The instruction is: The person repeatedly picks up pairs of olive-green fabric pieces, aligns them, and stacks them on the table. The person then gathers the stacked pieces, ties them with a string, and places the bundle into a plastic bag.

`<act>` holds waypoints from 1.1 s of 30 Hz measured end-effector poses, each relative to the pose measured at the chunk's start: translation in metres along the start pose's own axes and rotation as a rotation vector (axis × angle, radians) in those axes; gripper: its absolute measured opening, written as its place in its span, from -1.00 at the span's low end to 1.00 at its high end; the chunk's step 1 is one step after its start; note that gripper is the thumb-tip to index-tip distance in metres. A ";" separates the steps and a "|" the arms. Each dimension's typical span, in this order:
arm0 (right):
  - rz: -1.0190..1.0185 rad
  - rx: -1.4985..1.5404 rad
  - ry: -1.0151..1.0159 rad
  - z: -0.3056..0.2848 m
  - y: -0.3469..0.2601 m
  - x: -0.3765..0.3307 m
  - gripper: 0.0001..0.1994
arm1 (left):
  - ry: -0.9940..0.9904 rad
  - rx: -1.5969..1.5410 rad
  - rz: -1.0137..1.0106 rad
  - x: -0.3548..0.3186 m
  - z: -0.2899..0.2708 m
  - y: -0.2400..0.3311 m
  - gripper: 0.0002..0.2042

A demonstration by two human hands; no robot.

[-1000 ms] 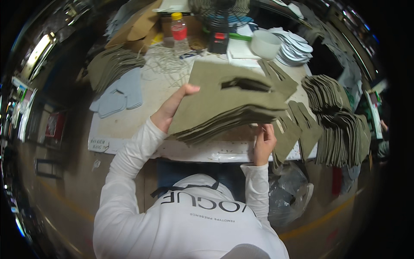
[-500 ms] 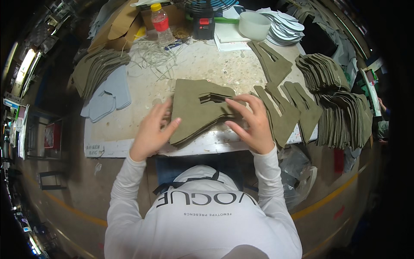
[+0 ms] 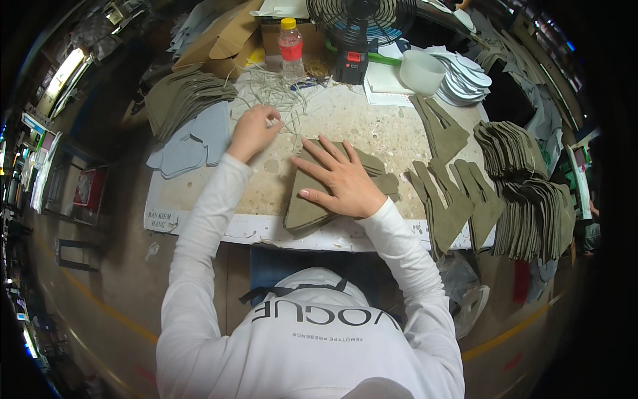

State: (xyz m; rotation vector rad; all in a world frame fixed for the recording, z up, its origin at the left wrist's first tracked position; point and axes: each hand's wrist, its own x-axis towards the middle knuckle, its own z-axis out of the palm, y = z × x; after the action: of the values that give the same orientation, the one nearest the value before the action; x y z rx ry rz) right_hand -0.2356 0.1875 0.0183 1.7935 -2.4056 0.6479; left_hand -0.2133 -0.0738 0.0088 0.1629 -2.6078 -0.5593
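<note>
My right hand (image 3: 342, 179) lies flat with its fingers spread on a stack of olive cut fabric pieces (image 3: 309, 189) near the front edge of the table. At the edge of a tangle of thin pale cords (image 3: 282, 96), my left hand (image 3: 256, 132) has its fingers curled into a pinch, seemingly on one cord. Its fingertips are partly hidden. The slots in the olive stack are covered by my right hand. Light blue cut pieces (image 3: 189, 149) rest left of my left hand, beside another olive stack (image 3: 179, 103).
On the right are single olive pieces (image 3: 442, 130) and thick fanned olive stacks (image 3: 531, 213). Along the back stand a bottle with a yellow cap (image 3: 291, 50), a black fan (image 3: 359, 26), a white tub (image 3: 422, 72), rounded white pieces (image 3: 462, 73) and a cardboard box (image 3: 229, 36).
My left hand has left the olive stack and reached up to the cords, closing its fingers. My right hand has moved left and flattened onto the stack. The view has shifted.
</note>
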 end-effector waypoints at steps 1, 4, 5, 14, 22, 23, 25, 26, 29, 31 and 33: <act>-0.010 0.030 0.002 0.000 0.001 -0.002 -0.38 | -0.060 0.056 -0.057 0.003 0.009 -0.005 -0.83; -0.013 0.065 0.018 -0.004 0.004 -0.005 -0.40 | -0.161 0.201 -0.191 0.006 0.023 -0.011 -0.87; -0.020 0.072 0.032 -0.006 0.003 -0.004 -0.42 | -0.087 0.201 -0.148 0.006 0.022 -0.010 -0.87; -0.102 0.430 0.415 -0.045 -0.006 0.036 -0.52 | 0.251 0.416 0.162 0.010 -0.035 0.046 -0.89; 0.209 0.820 0.445 -0.043 0.006 0.068 -0.73 | 0.078 -0.442 0.173 0.007 -0.069 0.091 -0.92; 0.156 0.905 0.423 -0.045 0.012 0.064 -0.74 | 0.030 -0.858 0.109 0.008 -0.073 0.085 -0.91; 0.132 1.070 0.334 -0.058 0.031 0.041 -0.75 | -0.059 -1.683 -0.040 0.012 -0.078 0.065 -0.90; 0.169 1.143 0.300 -0.065 0.040 0.030 -0.75 | -0.065 -1.798 -0.012 0.014 -0.080 0.052 -0.90; 0.156 1.334 0.183 -0.091 0.067 -0.006 -0.74 | -0.056 -1.999 -0.046 0.017 -0.074 0.019 -0.91; 0.140 1.230 0.147 -0.102 0.081 -0.027 -0.72 | -0.088 -1.990 -0.103 0.018 -0.063 0.004 -0.92; 0.105 1.308 0.113 -0.117 0.090 -0.053 -0.70 | -0.073 -1.717 -0.189 0.017 -0.052 -0.005 -0.92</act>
State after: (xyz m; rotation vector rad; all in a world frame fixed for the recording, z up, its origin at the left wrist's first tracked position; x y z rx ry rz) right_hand -0.3253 0.2993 0.0826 1.7007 -2.0288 2.6440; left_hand -0.2040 -0.1011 0.0562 -0.1864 -1.3365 -2.5027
